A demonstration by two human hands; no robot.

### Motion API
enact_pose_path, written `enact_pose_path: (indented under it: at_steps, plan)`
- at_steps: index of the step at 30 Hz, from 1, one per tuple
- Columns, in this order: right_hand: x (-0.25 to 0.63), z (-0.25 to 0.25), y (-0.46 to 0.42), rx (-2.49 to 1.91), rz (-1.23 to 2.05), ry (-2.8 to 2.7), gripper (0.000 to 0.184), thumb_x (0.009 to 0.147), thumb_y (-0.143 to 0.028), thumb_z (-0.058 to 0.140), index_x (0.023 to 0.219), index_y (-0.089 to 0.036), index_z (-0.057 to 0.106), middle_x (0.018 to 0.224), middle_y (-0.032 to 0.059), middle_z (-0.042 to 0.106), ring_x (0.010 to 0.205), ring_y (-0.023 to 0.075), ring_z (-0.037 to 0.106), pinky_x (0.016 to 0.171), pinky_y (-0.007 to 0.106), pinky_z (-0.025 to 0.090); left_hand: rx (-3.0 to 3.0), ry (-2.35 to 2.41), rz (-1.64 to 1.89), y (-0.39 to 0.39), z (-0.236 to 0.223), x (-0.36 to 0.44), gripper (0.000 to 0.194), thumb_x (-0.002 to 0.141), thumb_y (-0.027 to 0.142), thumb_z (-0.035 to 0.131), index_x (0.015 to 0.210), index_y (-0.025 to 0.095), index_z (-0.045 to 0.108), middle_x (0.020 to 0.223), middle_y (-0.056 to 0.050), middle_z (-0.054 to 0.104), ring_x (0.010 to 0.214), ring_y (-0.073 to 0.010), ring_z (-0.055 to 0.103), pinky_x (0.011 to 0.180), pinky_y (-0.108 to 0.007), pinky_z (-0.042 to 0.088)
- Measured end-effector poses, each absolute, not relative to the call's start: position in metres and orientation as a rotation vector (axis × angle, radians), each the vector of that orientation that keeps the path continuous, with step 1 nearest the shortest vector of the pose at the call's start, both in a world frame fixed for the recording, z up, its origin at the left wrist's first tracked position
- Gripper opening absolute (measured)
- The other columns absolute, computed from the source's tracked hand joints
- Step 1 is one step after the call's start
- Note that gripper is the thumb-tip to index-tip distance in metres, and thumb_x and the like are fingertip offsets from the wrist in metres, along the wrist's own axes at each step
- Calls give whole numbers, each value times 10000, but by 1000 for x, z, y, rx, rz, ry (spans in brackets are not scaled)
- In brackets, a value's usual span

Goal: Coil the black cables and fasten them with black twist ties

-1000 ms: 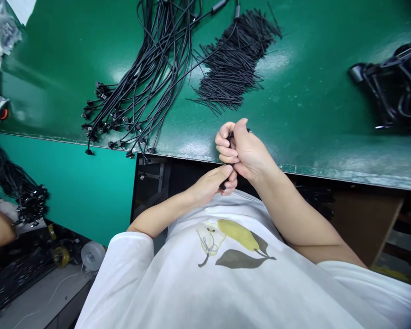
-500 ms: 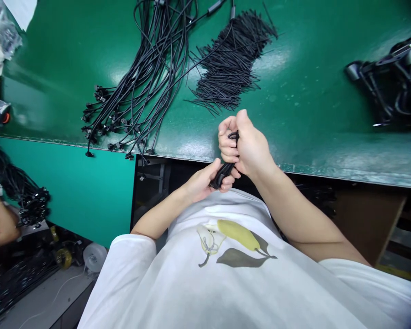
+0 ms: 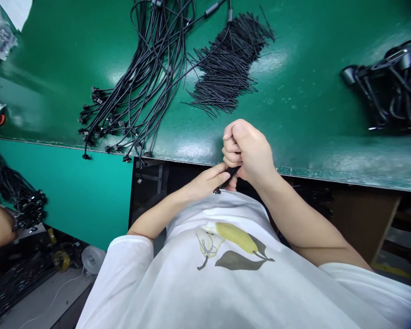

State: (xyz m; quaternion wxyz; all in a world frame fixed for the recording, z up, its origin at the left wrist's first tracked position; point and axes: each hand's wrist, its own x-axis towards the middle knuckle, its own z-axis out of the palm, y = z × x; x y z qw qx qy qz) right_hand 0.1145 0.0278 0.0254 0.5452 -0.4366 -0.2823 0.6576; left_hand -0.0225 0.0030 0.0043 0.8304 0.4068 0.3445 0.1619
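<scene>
Close to my body, just off the table's front edge, both hands are closed on a folded black cable (image 3: 233,171). My left hand (image 3: 210,179) pinches its lower end between thumb and fingers, and a small metal-tipped connector pokes out below. My right hand (image 3: 251,148) is a fist around the upper part, which its fingers hide. Beyond my hands, a pile of short black ties (image 3: 226,64) lies on the green table (image 3: 304,91). Left of that pile spreads a bundle of long black cables (image 3: 150,68), their connectors near the front edge.
Coiled black cables (image 3: 393,82) lie at the table's right. Clear plastic bags (image 3: 0,36) are at the far left. A co-worker's arm (image 3: 0,219) shows at the left edge beside a hanging cable bunch (image 3: 17,192). A tape roll (image 3: 93,259) stands lower left.
My right hand has curled into a tighter fist, covering the cable loop that showed before. My left hand has turned, and its fingers now cover more of the cable.
</scene>
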Motion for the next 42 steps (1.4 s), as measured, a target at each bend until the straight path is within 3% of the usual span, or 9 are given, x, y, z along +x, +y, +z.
enact_pose_path:
  at_steps: [4, 9, 14, 20, 23, 26, 32, 39, 42]
  plan:
    - [110, 23, 19, -1067, 1337, -746, 408, 887, -589, 627, 792, -212, 503, 540, -91, 279, 403, 43, 216, 366, 185, 211, 1509, 1000, 365, -6, 0, -21, 298, 1008, 445, 389, 1043, 177, 514, 827, -14, 573, 742, -142, 556, 738, -290, 445]
    - [109, 15, 10, -1118, 1301, -823, 386, 934, -571, 566, 795, -213, 529, 550, -73, 315, 430, 59, 277, 401, 200, 260, 2244, 1094, 284, -13, -9, -23, 313, 1044, 372, 317, 951, 169, 536, 841, -57, 618, 787, -183, 615, 702, -292, 449]
    - [104, 10, 8, -1201, 1161, -927, 436, 924, -630, 541, 802, -210, 540, 554, -57, 345, 472, 84, 344, 450, 226, 308, 2516, 1210, 247, -4, -6, -22, 320, 1050, 311, 292, 997, 167, 573, 805, -49, 619, 754, -186, 609, 695, -302, 432]
    - [122, 31, 24, -1123, 1255, -1227, 490, 964, -665, 407, 917, -214, 593, 705, 1, 508, 610, 124, 504, 622, 281, 469, 1931, 1197, 395, -3, 2, -27, 283, 1021, 366, 383, 962, 181, 588, 781, -34, 587, 724, -172, 569, 699, -286, 412]
    - [150, 25, 57, -1320, 979, -1448, 495, 977, -645, 388, 949, -206, 615, 959, 71, 594, 812, 174, 589, 794, 347, 506, 1336, 1101, 569, 1, 2, -37, 326, 990, 472, 432, 882, 191, 556, 646, 28, 471, 582, -115, 459, 601, -250, 361]
    - [174, -4, 93, -1684, 524, -1621, 364, 924, -553, 569, 909, -191, 603, 997, 106, 582, 833, 218, 571, 792, 389, 485, 924, 1008, 684, 10, 3, -43, 360, 913, 524, 560, 803, 183, 522, 585, 70, 366, 499, -72, 333, 531, -230, 302]
    - [193, -33, 101, -1846, 256, -1857, 229, 947, -382, 551, 826, -191, 589, 877, 104, 574, 741, 218, 516, 688, 361, 414, 702, 970, 698, 20, 13, -41, 308, 877, 427, 648, 784, 155, 540, 580, 75, 362, 485, -42, 308, 519, -204, 291]
    - [193, 9, 25, -1844, 41, -1699, 181, 961, -333, 537, 841, -205, 581, 832, 97, 586, 682, 199, 483, 601, 330, 332, 639, 846, 701, 17, 15, -29, 321, 880, 418, 656, 1031, 135, 636, 618, 69, 384, 495, -43, 307, 519, -201, 296]
    - [171, 19, -5, -1662, 301, -1782, 161, 960, -297, 533, 827, -214, 567, 767, 46, 576, 659, 181, 517, 589, 310, 382, 629, 797, 654, 17, 17, -20, 473, 869, 419, 669, 1261, 172, 579, 619, 79, 391, 491, -51, 309, 522, -203, 301]
